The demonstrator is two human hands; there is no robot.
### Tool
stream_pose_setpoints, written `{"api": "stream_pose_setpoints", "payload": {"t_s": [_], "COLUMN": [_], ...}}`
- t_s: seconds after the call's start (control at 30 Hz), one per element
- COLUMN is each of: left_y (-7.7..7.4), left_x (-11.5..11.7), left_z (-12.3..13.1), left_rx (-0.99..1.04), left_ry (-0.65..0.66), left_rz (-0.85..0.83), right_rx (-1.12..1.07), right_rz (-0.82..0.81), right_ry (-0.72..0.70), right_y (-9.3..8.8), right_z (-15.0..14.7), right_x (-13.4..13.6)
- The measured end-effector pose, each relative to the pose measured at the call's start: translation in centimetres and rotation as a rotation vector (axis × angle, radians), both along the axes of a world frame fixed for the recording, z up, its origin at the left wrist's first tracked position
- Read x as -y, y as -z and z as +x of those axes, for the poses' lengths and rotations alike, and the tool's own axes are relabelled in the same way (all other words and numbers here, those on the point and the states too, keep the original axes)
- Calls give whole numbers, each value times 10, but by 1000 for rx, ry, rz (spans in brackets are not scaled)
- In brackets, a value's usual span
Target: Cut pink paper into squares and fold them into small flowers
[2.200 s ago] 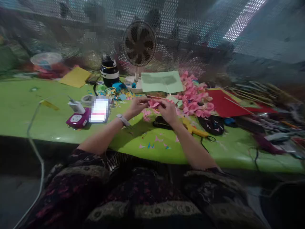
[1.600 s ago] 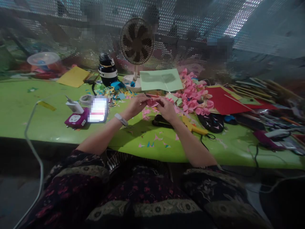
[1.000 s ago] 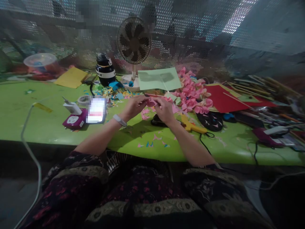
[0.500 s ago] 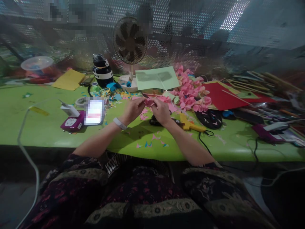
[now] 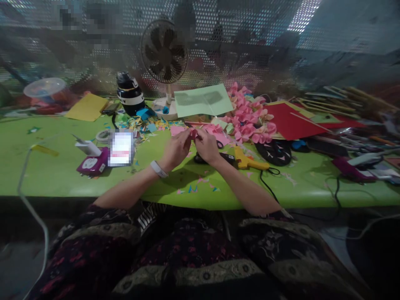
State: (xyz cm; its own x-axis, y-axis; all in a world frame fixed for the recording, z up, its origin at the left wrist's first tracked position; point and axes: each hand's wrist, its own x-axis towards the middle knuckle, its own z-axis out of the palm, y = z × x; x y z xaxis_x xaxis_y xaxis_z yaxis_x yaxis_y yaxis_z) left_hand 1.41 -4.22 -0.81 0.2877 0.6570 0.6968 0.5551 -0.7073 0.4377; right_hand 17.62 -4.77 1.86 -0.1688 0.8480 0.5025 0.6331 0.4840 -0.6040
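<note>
Both hands meet above the green table (image 5: 62, 175). The left hand (image 5: 176, 148) and right hand (image 5: 206, 146) pinch one small pink paper piece (image 5: 194, 133) with curled fingers

Most of the pink paper piece (image 5: 194, 133) hidden between fingers (image 5: 186, 138); phone screen (image 5: 121, 148) blurred.

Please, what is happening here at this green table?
A person sits at the green table and holds a small piece of pink paper between the fingertips of both hands, the left hand and the right hand, just above the tabletop. A pile of pink paper flowers lies a little beyond the right hand. A yellow glue gun lies on the table near that wrist, and coloured paper scraps are scattered further back.
</note>
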Motion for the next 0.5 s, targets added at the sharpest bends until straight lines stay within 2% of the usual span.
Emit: {"api": "stream_pose_setpoints", "payload": {"t_s": [0.17, 0.27, 0.37, 0.5], "left_y": [25, 35, 34, 16], "left_x": [-4, -6, -9, -8], "left_z": [8, 10, 10, 5], "left_rx": [-27, -66, -84, -33], "left_ry": [46, -3, -28, 43], "left_rz": [-1, 20, -21, -73], "right_rx": [-42, -52, -70, -68], "right_rz": [-114, -190, -227, -213], "right_ry": [-262, -314, -295, -247], "right_y": [2, 4, 1, -10], "right_z": [2, 0, -1, 5], "right_x": [-4, -4, -3, -4]}}
